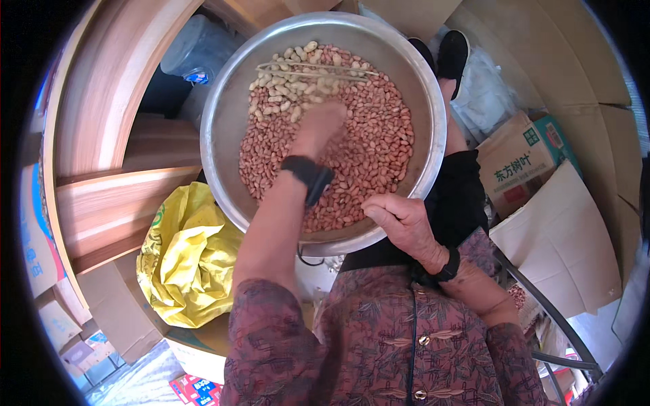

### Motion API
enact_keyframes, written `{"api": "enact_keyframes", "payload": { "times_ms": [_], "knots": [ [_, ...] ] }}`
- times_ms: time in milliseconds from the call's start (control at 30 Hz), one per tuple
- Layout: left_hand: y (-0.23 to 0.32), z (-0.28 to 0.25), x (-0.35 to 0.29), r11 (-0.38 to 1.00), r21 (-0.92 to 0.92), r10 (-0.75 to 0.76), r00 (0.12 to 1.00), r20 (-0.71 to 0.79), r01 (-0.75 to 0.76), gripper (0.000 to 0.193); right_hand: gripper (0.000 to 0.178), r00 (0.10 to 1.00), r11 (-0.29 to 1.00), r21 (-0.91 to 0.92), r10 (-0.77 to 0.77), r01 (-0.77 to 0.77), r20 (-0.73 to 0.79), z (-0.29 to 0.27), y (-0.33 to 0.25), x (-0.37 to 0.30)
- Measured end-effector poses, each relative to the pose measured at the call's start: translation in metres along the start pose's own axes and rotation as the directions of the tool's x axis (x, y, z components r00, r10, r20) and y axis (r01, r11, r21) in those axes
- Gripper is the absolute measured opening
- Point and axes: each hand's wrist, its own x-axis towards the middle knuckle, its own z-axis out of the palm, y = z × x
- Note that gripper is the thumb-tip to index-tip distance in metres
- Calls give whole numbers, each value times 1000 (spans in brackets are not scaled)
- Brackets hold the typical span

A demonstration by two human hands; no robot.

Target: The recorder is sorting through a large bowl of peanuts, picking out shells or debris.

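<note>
Basin: a large round metal basin [227, 122] rests on the person's lap, tilted slightly toward the wearer.
Contents: shelled peanuts [376, 145] with reddish-pink skins cover most of the basin's floor; a paler patch of unshelled peanuts [281, 91] lies at the far side.
Sticks: a few thin pale sticks [315, 70] lie across the pale patch, near the far rim.
Left hand: the left hand [318, 125] is down among the peanuts at the middle of the basin, fingers curled into the heap and blurred; whether it clasps any cannot be told.
Left wrist: a black wristband [308, 177] sits on the forearm, above the peanuts.
Right hand: the right hand [401, 220] grasps the near rim of the basin, fingers folded over its edge.
Right wrist: a dark band [447, 267] lies at the cuff.
Clothing: a patterned maroon jacket [365, 338] with buttons; dark trousers and black shoes [452, 51] beyond the basin.
Left of basin: a crumpled yellow bag [186, 260] beside wooden boards [115, 203].
Right of basin: a cardboard box [518, 162] and flat cardboard sheets [562, 237] on the floor.
</note>
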Motion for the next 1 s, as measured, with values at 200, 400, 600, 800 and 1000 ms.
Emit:
{"api": "enact_keyframes", "payload": {
  "times_ms": [200, 400, 600, 800, 1000],
  "knots": [
    [-73, 32, 70, 898, 311, 426, 788, -445, -311, 22, 10, 997, 996, 58, 65, -67, 30, 1, 0, -1],
    [-20, 42, 56, 952, -282, 111, 992, -53, -122, 26, 10, 999, 998, 53, 35, -37, 30, -3, 0, -1],
    [-8, 52, 38, 935, -19, 329, 841, 430, -355, 21, 10, 1000, 999, 35, 5, -5, 13, 2, 1, 0],
    [-3, 26, -35, 723, 95, 537, 644, 545, -684, 20, 11, 1000, 999, 36, 24, -24, 8, 1, 4, -3],
    [-7, -30, -113, 486, 432, 469, 644, 605, -760, 27, 11, 999, 999, 22, 32, -32, 9, 2, 4, -3]
  ]
}}
